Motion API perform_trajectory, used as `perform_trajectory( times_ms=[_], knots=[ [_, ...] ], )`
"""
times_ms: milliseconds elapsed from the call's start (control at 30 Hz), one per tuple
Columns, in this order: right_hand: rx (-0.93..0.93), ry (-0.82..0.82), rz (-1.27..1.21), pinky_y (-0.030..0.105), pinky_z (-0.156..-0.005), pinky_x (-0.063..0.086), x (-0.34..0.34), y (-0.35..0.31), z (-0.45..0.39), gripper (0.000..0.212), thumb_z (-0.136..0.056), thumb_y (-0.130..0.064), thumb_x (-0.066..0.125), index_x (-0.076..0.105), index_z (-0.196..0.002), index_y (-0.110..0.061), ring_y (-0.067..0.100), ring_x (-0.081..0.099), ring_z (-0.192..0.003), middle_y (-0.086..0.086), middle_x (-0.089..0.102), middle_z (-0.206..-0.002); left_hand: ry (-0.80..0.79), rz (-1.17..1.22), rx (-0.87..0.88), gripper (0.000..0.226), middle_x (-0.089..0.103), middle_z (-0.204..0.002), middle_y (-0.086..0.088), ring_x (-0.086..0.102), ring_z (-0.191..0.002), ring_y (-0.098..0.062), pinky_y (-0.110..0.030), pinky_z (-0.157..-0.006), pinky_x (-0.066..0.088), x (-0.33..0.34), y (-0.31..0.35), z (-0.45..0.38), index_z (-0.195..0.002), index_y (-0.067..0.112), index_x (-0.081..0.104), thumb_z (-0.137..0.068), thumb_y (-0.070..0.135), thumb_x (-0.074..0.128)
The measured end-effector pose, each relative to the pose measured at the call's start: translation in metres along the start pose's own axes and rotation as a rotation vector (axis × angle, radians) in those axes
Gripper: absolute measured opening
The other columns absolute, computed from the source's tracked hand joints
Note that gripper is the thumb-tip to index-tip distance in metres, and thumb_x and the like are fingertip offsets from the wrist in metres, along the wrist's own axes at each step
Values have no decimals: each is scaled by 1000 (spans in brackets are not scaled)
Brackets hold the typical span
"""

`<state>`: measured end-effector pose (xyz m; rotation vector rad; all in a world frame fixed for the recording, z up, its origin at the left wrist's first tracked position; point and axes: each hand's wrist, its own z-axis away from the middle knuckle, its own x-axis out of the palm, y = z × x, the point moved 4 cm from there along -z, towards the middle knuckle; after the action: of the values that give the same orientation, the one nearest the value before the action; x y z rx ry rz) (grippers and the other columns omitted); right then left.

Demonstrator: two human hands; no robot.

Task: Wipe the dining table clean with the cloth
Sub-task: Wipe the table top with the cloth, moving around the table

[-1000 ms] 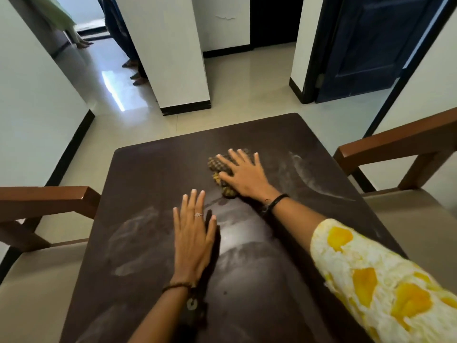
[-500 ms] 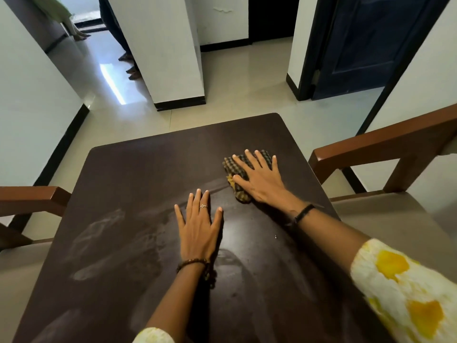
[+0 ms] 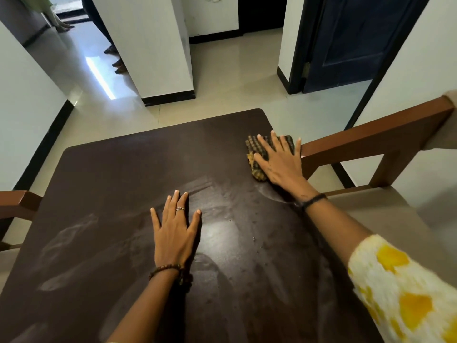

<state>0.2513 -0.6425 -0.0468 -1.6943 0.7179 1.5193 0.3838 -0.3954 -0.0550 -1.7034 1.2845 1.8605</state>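
Observation:
The dark brown dining table fills the lower view, with pale smear marks on its left and damp streaks near the middle. A checked yellow-and-brown cloth lies at the table's far right edge. My right hand presses flat on top of it, fingers spread, covering most of it. My left hand rests flat on the bare tabletop near the middle, fingers apart, holding nothing.
A wooden chair with a beige seat stands against the table's right side, its backrest beside the cloth. Another chair's arm shows at the left. Beyond are tiled floor, a white pillar, a dark blue door and people's feet.
My right hand has slid the cloth from the table's middle rightward to its far right edge. My left hand has stayed flat in place. The view has shifted.

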Motion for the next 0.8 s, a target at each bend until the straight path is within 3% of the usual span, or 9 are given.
perform_trajectory(
  times_ms=[133, 333, 467, 567, 633, 800],
  knots=[
    [-19, 22, 5, 49, -113, -9, 3, 4, 39, 61, -96, -58, 18, 6, -150, -35, 24, 0, -146, 5, 2, -159, 2, -15, 1, 78, 14, -153, 2, 5, -140, -10, -33, -109, -17, 1, -1, -1, -144, 21, 22, -80, 64, 9],
    [44, -40, -38, 50, -114, -8, 1, -2, -4, 59, -97, -55, 22, 8, -150, -34, 27, -1, -146, 6, 4, -159, 2, 12, 8, 72, 14, -153, 2, 5, -140, -11, -36, -111, -14, 2, 0, -1, -144, 22, 21, -83, 61, 14],
    [49, -23, -31, 52, -114, -6, 2, -3, -2, 59, -98, -54, 21, 7, -150, -33, 28, -1, -146, 7, 5, -159, 35, 254, 14, 48, 24, -151, 2, 15, -138, -11, -38, -114, -8, -3, -2, 0, -143, 23, 24, -97, 35, 35],
    [47, -18, -16, 53, -114, -5, 3, 0, 13, 58, -98, -53, 21, 6, -150, -33, 28, 1, -146, 7, 6, -159, 64, 462, -10, 47, 29, -148, -1, 23, -135, -11, -39, -116, 4, -15, -8, 3, -142, 22, 27, -97, 22, 41],
    [91, -21, -24, 54, -114, -5, 3, -3, 18, 58, -98, -53, 21, 7, -150, -34, 28, 1, -146, 7, 7, -159, 51, 438, 4, 48, 28, -149, -1, 20, -133, -8, -39, -115, 9, -27, -23, 9, -142, 21, 26, -96, 22, 41],
    [188, -22, -56, 57, -112, -6, 4, -49, 22, 58, -97, -53, 22, 10, -150, -33, 30, -1, -145, 8, 5, -159, 32, 191, 73, 52, 24, -151, -6, 18, -138, -18, -38, -114, 1, -70, -104, 21, -144, 21, 22, -96, 28, 39]
  ],
)
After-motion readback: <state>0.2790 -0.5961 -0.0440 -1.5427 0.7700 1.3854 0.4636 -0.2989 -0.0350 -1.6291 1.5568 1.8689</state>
